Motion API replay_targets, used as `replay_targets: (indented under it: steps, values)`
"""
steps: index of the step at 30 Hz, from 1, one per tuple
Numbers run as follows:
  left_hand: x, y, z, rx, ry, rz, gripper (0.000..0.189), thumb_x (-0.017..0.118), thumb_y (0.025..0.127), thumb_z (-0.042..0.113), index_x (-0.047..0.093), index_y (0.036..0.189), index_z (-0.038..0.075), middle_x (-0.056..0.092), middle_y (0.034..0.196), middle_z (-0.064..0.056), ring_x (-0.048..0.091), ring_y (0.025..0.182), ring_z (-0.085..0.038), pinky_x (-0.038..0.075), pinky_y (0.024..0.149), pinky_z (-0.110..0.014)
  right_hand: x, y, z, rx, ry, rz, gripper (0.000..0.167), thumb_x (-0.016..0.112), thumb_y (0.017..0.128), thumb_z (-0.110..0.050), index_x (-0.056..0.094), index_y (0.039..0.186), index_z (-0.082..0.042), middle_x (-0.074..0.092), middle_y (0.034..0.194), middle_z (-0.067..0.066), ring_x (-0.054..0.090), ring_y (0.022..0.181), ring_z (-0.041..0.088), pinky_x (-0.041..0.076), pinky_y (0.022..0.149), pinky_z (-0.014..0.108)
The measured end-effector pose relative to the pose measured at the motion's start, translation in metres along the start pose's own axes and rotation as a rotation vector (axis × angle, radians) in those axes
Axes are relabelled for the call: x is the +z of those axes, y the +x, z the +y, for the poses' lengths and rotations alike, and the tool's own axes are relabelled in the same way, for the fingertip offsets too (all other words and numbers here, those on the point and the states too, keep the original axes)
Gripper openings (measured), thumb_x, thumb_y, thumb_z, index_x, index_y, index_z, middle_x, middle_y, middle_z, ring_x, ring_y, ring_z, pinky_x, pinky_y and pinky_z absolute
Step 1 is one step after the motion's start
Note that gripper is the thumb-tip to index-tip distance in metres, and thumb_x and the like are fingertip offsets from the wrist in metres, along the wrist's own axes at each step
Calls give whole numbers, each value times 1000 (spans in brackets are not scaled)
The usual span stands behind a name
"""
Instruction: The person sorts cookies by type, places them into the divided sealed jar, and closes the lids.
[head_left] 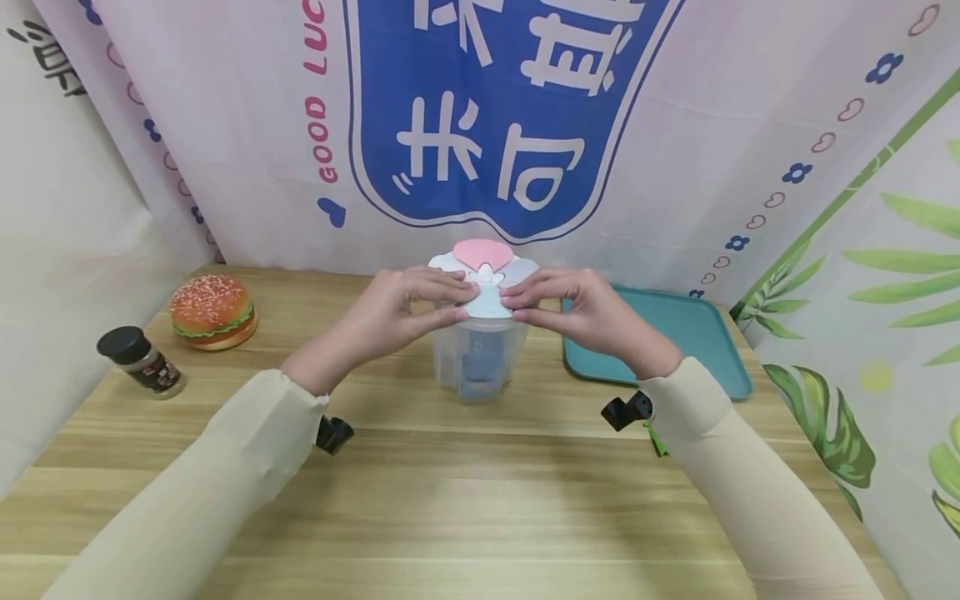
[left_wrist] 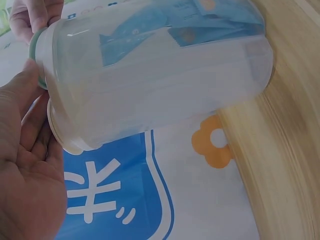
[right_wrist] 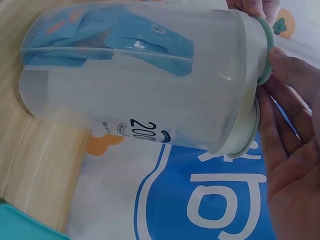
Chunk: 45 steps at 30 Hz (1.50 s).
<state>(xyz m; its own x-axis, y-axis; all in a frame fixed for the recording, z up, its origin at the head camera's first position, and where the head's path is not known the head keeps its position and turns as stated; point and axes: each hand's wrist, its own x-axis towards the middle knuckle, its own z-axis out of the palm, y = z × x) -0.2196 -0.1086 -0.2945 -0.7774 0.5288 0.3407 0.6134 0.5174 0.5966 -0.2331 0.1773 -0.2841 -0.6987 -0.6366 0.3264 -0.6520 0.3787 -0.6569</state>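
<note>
I have the clear plastic jar upright on the table, its petal-shaped lid on top. The left hand and right hand meet over the jar's near side, each with thumb and fingers drawn close together, pinching an edge of the pale blue flap of the lid. From the wrist cameras I can't tell how hard they squeeze.

Blue packets lie inside the jar, with plenty of room around them, so I'd judge it light and easy to tip. The walls look thin, smooth and slightly slippery; the lid seems stiffer, so I'd take hold at its rim and steady the jar low on its body.

Left of the jar, well apart, I see a burger and a shaker; right of it, a teal tray, partly behind the right hand.
</note>
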Motion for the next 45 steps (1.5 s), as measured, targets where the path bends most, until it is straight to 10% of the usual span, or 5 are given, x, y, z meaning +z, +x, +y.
replay_targets:
  steps: [27, 31, 36, 40, 45]
  values:
    - [-1, -7, 1, 42, 47, 25, 34, 74, 99, 26, 74, 131, 14, 69, 142, -10, 61, 140, -30, 45, 122, -55, 8, -2, -10, -73, -134, 25, 26, 75, 97, -10, 78, 123, -11, 77, 127, 6, 69, 125, 22, 59, 107, 39]
    - [7, -14, 1, 69, 18, 127, 38, 68, 103, 27, 69, 139, 13, 66, 147, -6, 52, 149, -27, 37, 128, -52, 10, -4, -1, -105, -24, 148, 21, 69, 100, -4, 77, 120, -4, 77, 125, 12, 72, 120, 20, 60, 103, 30]
    - [25, -23, 1, 103, -54, 401, 41, 57, 107, 18, 60, 146, 5, 59, 154, -12, 49, 151, -30, 37, 129, -47, 13, -4, 19, -61, 176, 487, 17, 59, 103, 1, 73, 105, 11, 78, 106, 17, 73, 98, 14, 63, 87, 22]
    - [42, -35, 5, -3, -151, 563, 47, 40, 113, 22, 48, 154, -2, 49, 162, -16, 46, 153, -31, 35, 130, -44, 13, -2, 42, 132, 281, 549, 34, 51, 111, -19, 70, 115, 10, 75, 113, 12, 69, 105, 10, 62, 94, 29]
    - [72, -53, 11, -268, -351, 521, 60, 20, 116, 35, 24, 164, -1, 24, 174, -12, 26, 163, -26, 20, 136, -42, 20, -2, 74, 347, 486, 257, 64, 25, 116, -44, 45, 154, 4, 50, 158, 20, 48, 148, 30, 40, 127, 49]
